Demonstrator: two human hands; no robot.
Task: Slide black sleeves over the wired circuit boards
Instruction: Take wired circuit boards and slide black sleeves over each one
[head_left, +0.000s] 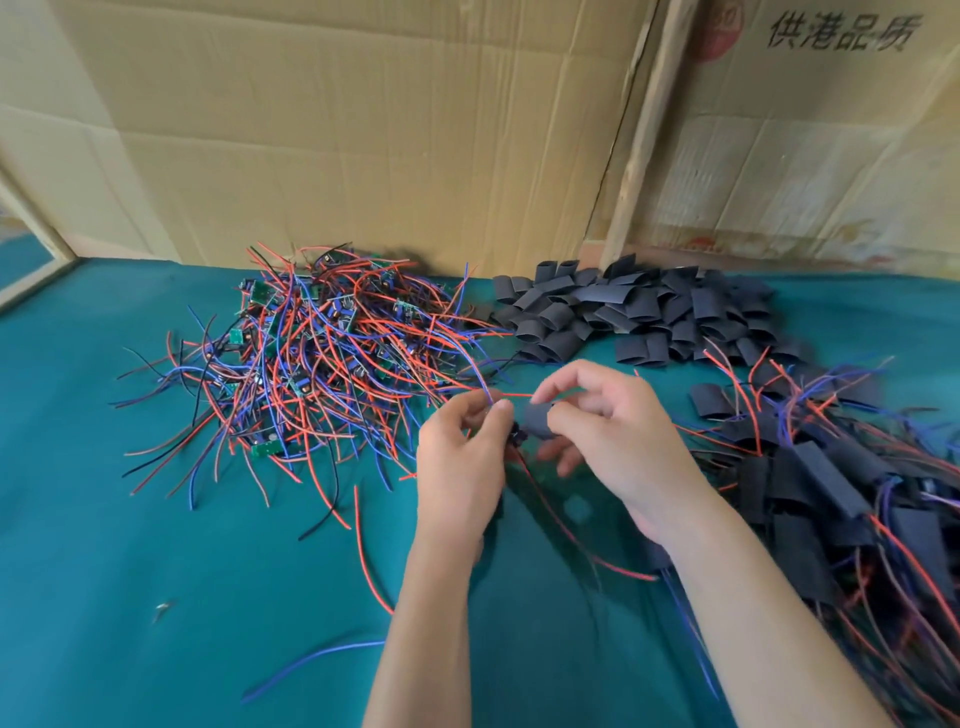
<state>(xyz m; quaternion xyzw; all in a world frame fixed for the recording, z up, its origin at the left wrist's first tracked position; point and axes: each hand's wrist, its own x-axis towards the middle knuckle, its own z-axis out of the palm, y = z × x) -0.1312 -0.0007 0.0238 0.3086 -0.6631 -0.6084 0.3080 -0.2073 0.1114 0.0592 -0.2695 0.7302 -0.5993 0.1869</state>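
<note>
My left hand (462, 457) pinches a small wired circuit board (516, 433) by its blue and red wires, just above the green cloth. My right hand (608, 426) holds a black sleeve (537, 420) between thumb and fingers, its open end right against the board. Most of the board is hidden by my fingers. A tangled heap of bare boards with red, blue and black wires (322, 353) lies at the left back. Loose black sleeves (639, 306) are piled at the back right. Sleeved boards (831, 483) are stacked at the right.
A green cloth (156, 545) covers the table. Cardboard sheets (363, 130) stand along the back with a wooden post (644, 135) between them. A loose blue wire (306, 662) and a red wire (363, 551) lie near the front.
</note>
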